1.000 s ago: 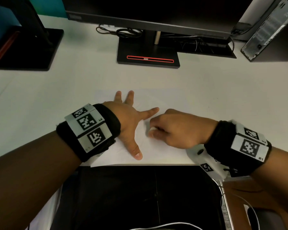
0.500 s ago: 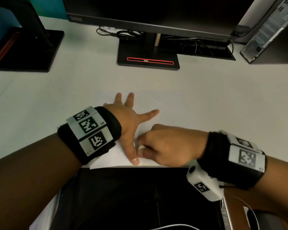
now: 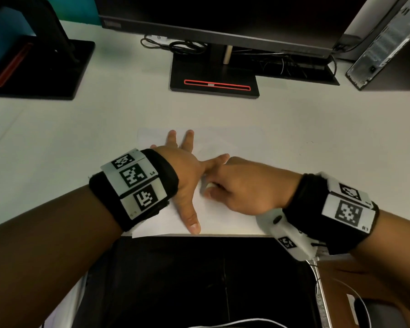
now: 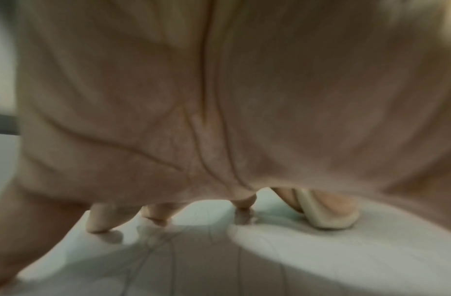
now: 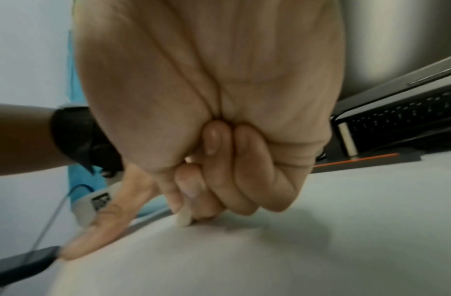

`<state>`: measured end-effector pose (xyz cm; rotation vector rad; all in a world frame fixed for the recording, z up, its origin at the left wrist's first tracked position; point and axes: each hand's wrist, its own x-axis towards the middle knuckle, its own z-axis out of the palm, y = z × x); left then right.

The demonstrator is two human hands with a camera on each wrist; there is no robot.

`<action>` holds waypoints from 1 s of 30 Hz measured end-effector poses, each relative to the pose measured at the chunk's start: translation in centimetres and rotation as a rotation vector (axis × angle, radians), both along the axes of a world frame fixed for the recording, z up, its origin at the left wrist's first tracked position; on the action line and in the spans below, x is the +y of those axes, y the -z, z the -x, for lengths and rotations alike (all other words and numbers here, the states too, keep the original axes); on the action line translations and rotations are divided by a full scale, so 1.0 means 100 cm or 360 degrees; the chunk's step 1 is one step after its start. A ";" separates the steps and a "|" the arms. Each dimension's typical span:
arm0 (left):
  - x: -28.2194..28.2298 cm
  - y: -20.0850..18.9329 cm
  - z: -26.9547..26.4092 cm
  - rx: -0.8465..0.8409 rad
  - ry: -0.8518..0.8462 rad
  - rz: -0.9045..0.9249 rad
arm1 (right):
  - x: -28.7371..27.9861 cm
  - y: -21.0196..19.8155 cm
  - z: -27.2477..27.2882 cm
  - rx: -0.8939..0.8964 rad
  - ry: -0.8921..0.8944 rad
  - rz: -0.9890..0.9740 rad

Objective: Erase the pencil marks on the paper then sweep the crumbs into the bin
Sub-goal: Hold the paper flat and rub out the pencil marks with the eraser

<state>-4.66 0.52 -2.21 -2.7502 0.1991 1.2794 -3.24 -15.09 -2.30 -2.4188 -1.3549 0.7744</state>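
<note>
Left hand (image 3: 187,178) spread flat, fingers and thumb splayed, pressing the paper (image 3: 225,218) onto the desk (image 3: 317,143). Right hand (image 3: 244,188) just beside it, curled, pinching a pale eraser (image 5: 183,219) against the sheet between the left thumb and forefinger. Faint pencil marks (image 4: 158,238) under the left fingertips (image 4: 97,226). Beyond both hands, a monitor stand (image 3: 214,74). Below the wrists, past the desk edge, a black bin (image 3: 199,280).

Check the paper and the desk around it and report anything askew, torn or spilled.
Nothing stands out. The paper lies flat at the desk's front edge, pinned by the spread left hand. The right hand pinches the eraser against it. No tear or spill shows; crumbs are too small to tell.
</note>
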 end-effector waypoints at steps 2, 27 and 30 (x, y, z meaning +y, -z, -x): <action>0.001 0.002 0.000 -0.0012 0.0022 0.0011 | 0.002 0.004 0.012 0.0059 -0.0058 0.0056; 0.003 0.007 0.001 -0.0043 0.0037 0.0003 | -0.010 0.003 -0.006 -0.0025 -0.0033 0.0104; 0.002 0.006 0.001 -0.0038 0.0025 -0.0019 | -0.013 0.002 -0.012 -0.0140 0.0046 0.0072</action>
